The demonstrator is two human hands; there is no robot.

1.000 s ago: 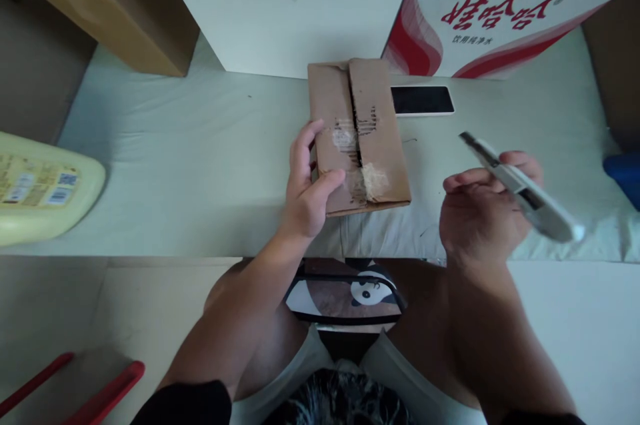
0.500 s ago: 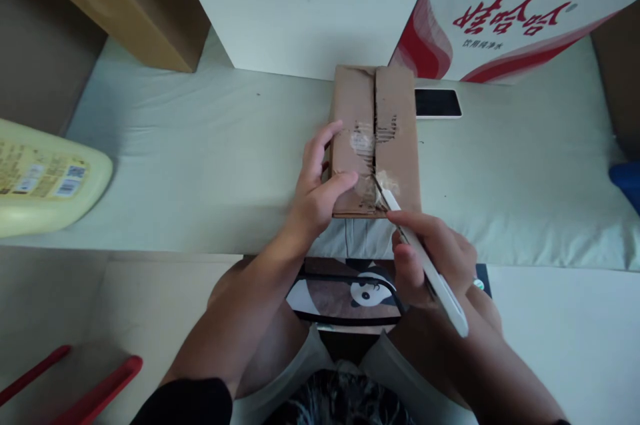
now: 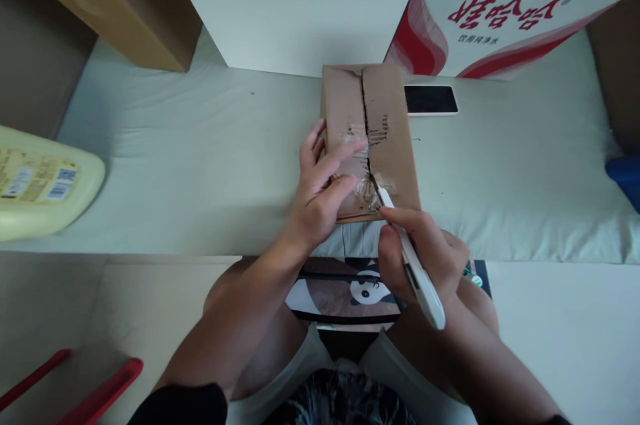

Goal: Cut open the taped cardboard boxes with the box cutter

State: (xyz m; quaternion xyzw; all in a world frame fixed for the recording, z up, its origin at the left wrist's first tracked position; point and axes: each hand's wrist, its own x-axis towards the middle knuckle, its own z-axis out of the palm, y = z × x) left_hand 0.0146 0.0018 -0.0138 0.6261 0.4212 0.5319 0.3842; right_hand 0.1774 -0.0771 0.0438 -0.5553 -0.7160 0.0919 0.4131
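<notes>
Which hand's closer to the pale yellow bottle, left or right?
Left. The left hand lies on the cardboard box, to the right of the bottle; the right hand is farther right, holding the cutter over the box's near end.

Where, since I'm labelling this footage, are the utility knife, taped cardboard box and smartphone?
Utility knife (image 3: 419, 270): head view, on its white handle.
Taped cardboard box (image 3: 391, 153): head view, on the top flap nearer the smartphone.
Smartphone (image 3: 432, 100): head view, on its dark screen.
</notes>
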